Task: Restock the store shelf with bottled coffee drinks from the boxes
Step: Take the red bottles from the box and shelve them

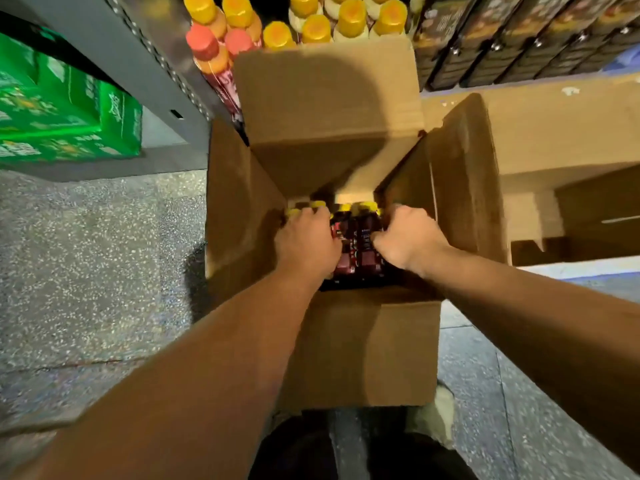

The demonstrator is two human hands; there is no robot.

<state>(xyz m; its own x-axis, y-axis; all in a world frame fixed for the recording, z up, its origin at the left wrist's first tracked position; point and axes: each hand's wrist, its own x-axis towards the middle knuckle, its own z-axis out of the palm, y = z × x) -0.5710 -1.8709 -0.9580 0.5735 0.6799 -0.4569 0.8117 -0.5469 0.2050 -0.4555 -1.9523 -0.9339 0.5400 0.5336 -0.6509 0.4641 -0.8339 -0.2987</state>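
An open cardboard box [360, 341] stands on the floor below me, flaps spread out. Inside lie dark red coffee bottles [358, 244] with yellow caps. Both my hands are down in the box. My left hand [304, 244] curls over the bottles on the left side. On the right, my right hand [405, 240] grips the bottles there. Between the two hands, two bottles show. The shelf [162, 64] ahead holds rows of yellow-capped bottles [315, 27] and a few pink-capped ones [204, 43].
Green cartons [65, 109] sit on the low shelf at left. Dark packaged goods [519, 39] fill the shelf at upper right. Another open cardboard box [561, 161] lies to the right. Speckled floor [97, 258] spreads left of the box.
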